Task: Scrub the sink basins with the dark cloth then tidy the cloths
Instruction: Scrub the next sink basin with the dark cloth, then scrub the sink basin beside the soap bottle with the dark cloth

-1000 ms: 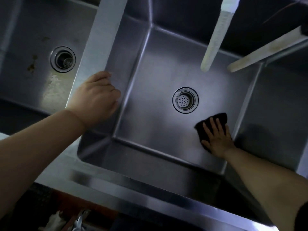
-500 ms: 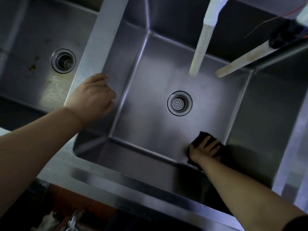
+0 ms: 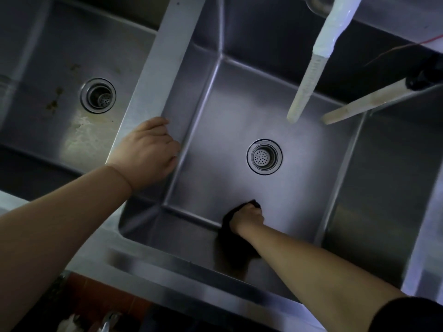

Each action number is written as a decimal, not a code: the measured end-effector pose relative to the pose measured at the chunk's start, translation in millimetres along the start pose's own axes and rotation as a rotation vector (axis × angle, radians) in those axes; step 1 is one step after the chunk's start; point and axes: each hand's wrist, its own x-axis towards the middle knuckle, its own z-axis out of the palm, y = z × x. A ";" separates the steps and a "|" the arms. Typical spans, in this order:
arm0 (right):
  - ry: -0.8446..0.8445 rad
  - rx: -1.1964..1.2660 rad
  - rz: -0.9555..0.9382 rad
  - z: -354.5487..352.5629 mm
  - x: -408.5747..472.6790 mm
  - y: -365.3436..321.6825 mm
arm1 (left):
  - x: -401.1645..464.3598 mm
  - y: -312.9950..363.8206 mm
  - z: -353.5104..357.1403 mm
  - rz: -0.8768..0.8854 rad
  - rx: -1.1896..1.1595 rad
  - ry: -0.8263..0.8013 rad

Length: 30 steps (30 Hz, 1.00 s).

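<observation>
The middle steel basin (image 3: 230, 121) has a round strainer drain (image 3: 264, 156). My right hand (image 3: 248, 218) is at the basin's near edge, fingers curled around the dark cloth (image 3: 227, 218), which bunches under the hand where the floor meets the near wall. My left hand (image 3: 149, 152) grips the divider rim (image 3: 167, 61) between the left and middle basins, fingers curled over its edge into the middle basin. The left basin (image 3: 43, 75) shows brown stains and a whitish patch near its drain (image 3: 98, 95).
Two pale spouts hang over the middle basin: a wrapped white one (image 3: 311, 68) and a beige one (image 3: 364, 104) from the right. A third basin (image 3: 383, 176) lies at right. The sink's front rim (image 3: 167, 267) runs below, with clutter under it at lower left.
My right hand dragged the cloth from the basin's right side leftward along the near edge, and its fingers went from spread flat to curled around the cloth. My left hand stayed on the divider.
</observation>
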 end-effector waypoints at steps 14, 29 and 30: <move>0.090 0.370 -0.284 -13.1 -86.6 -84.5 | -9.2 -10.5 -18.6 0.083 -0.231 0.000; 0.927 0.353 -0.759 11.0 -291.5 -113.4 | -119.9 -49.9 -119.6 -0.254 -0.906 -0.169; 0.926 0.333 -0.789 12.0 -297.0 -119.6 | -123.0 -52.4 -126.4 -0.288 -0.958 -0.184</move>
